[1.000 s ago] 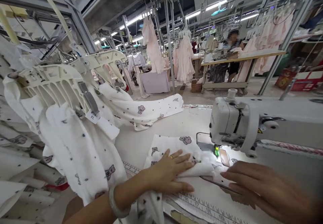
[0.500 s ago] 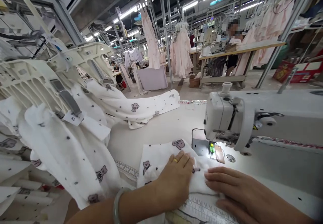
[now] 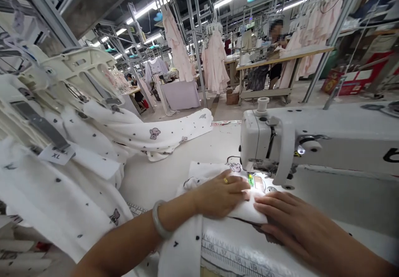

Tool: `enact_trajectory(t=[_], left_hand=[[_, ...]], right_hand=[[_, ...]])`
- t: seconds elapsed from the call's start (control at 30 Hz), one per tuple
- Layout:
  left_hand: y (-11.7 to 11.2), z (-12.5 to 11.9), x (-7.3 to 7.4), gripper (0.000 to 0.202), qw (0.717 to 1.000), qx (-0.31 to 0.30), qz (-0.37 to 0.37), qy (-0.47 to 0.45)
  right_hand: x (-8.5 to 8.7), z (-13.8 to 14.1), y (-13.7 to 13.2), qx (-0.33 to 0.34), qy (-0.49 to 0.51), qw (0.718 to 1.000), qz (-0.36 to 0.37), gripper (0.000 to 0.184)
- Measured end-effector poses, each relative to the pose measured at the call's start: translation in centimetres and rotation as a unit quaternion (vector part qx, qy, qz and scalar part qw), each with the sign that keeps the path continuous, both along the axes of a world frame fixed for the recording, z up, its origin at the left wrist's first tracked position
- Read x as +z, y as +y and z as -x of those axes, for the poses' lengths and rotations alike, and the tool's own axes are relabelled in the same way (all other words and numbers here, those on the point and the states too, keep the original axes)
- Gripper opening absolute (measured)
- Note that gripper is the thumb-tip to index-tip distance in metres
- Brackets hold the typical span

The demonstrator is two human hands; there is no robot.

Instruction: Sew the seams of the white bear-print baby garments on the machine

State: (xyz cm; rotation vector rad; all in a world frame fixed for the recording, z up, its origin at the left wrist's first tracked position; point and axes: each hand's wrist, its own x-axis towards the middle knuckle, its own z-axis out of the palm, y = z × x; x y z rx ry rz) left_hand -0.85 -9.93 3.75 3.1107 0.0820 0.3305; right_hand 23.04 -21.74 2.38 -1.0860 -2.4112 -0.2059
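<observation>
White fabric printed with bears and dots lies folded on the sewing machine bed, its far edge by the lit needle area. My left hand, with a yellow ring and a bangle on its wrist, rests flat on this fabric, fingers stretched toward the presser foot. On the fabric's right edge lie the extended fingers of my right hand, just in front of the foot; its thumb is partly hidden. The white sewing machine stands over the work. Part of the fabric hangs down below my left forearm.
White printed garments hang at the left from cream hangers, one with an XL tag. One sleeve stretches across the table. A printed ruler strip runs along the near edge. Farther back, a person sits at another table.
Both hands have moved the fabric away from me, up to the presser foot. My left hand reaches closer to the needle, and the view has shifted to the right.
</observation>
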Motion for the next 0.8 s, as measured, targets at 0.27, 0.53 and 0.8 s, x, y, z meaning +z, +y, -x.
enact_trajectory(t=[0.27, 0.53, 0.8], left_hand=[[-0.4, 0.1, -1.0, 0.039, 1.0, 0.004, -0.023, 0.011], [0.8, -0.5, -0.7, 0.042, 0.999, 0.02, 0.04, 0.013], [1.7, -0.7, -0.8, 0.038, 0.999, 0.003, 0.033, 0.008]], right_hand=[[-0.6, 0.0, 0.2, -0.025, -0.015, 0.999, -0.023, 0.042], [-0.7, -0.1, 1.1, -0.037, -0.018, 0.999, -0.033, 0.038], [-0.9, -0.5, 1.1, -0.05, -0.026, 0.998, -0.036, 0.037]])
